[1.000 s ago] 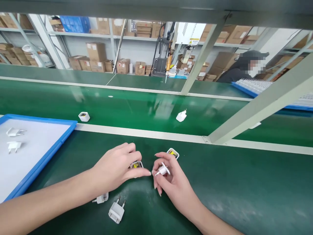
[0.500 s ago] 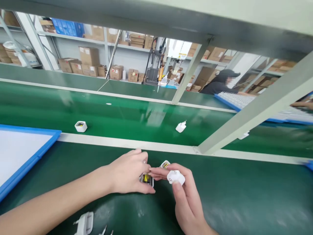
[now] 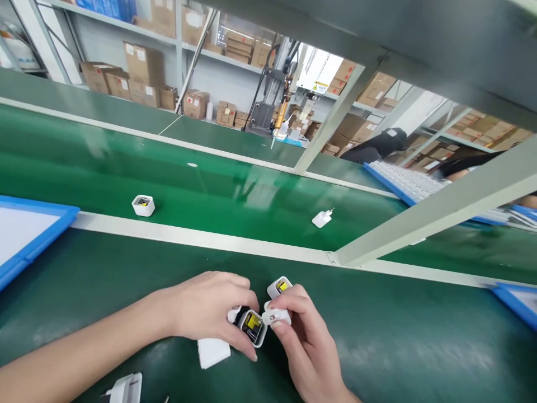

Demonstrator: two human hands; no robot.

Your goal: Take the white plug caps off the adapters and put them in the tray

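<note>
The right hand (image 3: pixel 309 342) pinches a white plug cap (image 3: pixel 277 317) between thumb and fingers, just beside the open charger housing (image 3: pixel 253 328) that the half-curled left hand (image 3: pixel 205 305) grips. Beyond, a second open housing (image 3: pixel 275 287) sits on the green worktop (image 3: pixel 403 336).

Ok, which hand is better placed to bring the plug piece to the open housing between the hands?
Probably the right hand: it pinches the plug piece, close beside the open housing. The left hand is occupied, wrapped around that housing.
</note>
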